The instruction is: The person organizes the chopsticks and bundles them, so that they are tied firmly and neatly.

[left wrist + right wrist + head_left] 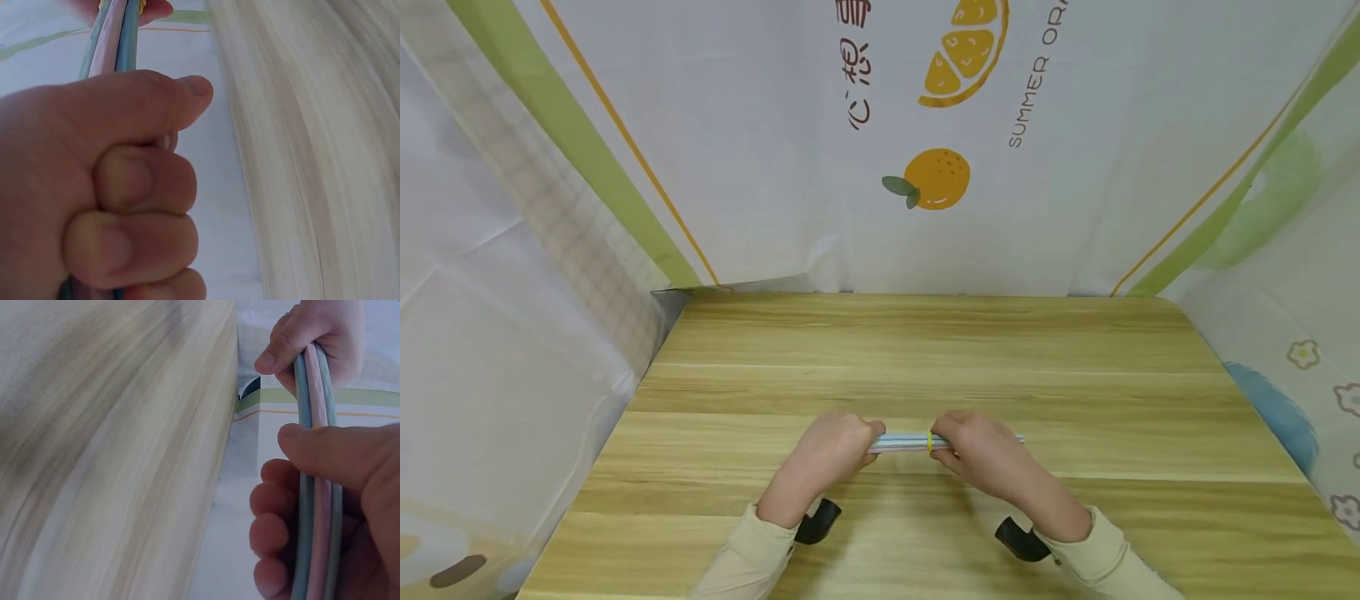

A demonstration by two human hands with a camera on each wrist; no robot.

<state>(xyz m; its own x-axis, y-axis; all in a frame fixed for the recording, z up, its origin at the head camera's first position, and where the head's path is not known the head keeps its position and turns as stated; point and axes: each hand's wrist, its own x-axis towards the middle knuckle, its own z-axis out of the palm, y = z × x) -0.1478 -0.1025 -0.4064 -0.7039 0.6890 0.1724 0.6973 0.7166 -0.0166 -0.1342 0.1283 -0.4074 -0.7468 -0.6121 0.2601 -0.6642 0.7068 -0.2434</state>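
A bundle of thin pastel sticks (pixel 904 442), blue, pink and pale green, is stretched level between both hands above the table. My left hand (pixel 835 450) grips one end, its fingers curled round the sticks, as the left wrist view shows with the sticks (pixel 107 44) coming out above the thumb. A yellow band (pixel 930 442) circles the bundle beside the right fingertips. With thumb and fingers, my right hand (pixel 981 450) holds the other part; in the right wrist view its thumb (pixel 337 447) lies across the sticks (pixel 319 531). A short end pokes out past the right hand.
The wood-grain table (pixel 940 358) spreads under both hands. Behind it hangs a white cloth (pixel 760 167) printed with oranges and lettering, and more cloth hangs at both sides. Black curved pieces (pixel 818 522) sit at the wrists.
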